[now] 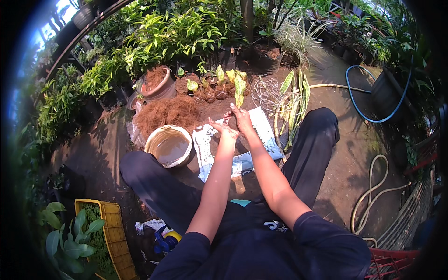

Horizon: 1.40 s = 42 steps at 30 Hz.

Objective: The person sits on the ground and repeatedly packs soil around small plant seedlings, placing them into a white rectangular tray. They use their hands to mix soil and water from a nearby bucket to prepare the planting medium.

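Note:
My left hand (225, 129) is smeared with soil, its palm turned up and fingers apart. Close beside it, my right hand (241, 117), soiled too, is raised near a yellow-green variegated leaf (239, 91); whether it grips the plant's base, I cannot tell. Both are above a white and blue plastic sack (267, 134) bearing dark soil. To the left stand a bucket of murky water (169, 146) and a heap of brown coconut fibre (168, 113). Several small plants with wrapped root balls (210, 94) line up beyond, and cut snake plant leaves (294, 108) lie at the right.
A clay-coloured pot of fibre (159, 84) stands behind the heap. Tangled string (267, 92) lies near the leaves. A beige hose (371, 196) and a blue hose (350, 94) curl at the right. At the lower left is a yellow crate (117, 238); potted plants edge the ground.

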Tool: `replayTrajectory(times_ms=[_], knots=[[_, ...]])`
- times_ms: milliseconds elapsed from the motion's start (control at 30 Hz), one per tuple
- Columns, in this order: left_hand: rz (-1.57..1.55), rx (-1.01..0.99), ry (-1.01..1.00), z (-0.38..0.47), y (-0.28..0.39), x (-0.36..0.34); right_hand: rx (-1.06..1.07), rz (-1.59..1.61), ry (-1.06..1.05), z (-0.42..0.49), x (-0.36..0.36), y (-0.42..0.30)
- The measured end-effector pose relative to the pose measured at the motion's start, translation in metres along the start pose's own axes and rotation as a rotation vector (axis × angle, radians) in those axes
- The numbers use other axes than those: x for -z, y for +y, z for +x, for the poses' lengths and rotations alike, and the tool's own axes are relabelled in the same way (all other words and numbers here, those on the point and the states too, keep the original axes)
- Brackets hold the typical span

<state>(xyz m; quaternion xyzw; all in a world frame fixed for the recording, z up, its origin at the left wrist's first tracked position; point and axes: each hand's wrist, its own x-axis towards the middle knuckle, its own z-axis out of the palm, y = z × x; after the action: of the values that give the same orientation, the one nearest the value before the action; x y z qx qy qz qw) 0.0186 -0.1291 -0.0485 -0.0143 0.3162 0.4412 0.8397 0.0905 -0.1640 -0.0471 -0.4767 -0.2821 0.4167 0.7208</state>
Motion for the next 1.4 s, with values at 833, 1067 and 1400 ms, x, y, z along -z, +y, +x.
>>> replayTrajectory(times_ms=[833,1067,1400], knots=[[-0.203,-0.149,-0.028,0.023,0.006,0.010,0.099,-0.255,-0.055,-0.004,-0.028,-0.012],[-0.085,-0.074,0.047,0.003,-0.015,-0.008,-0.053,-0.165,-0.083,0.002,-0.006,-0.016],[0.044,0.072,-0.182,-0.017,-0.048,-0.078,0.067,-0.258,0.306,0.028,0.033,-0.071]])
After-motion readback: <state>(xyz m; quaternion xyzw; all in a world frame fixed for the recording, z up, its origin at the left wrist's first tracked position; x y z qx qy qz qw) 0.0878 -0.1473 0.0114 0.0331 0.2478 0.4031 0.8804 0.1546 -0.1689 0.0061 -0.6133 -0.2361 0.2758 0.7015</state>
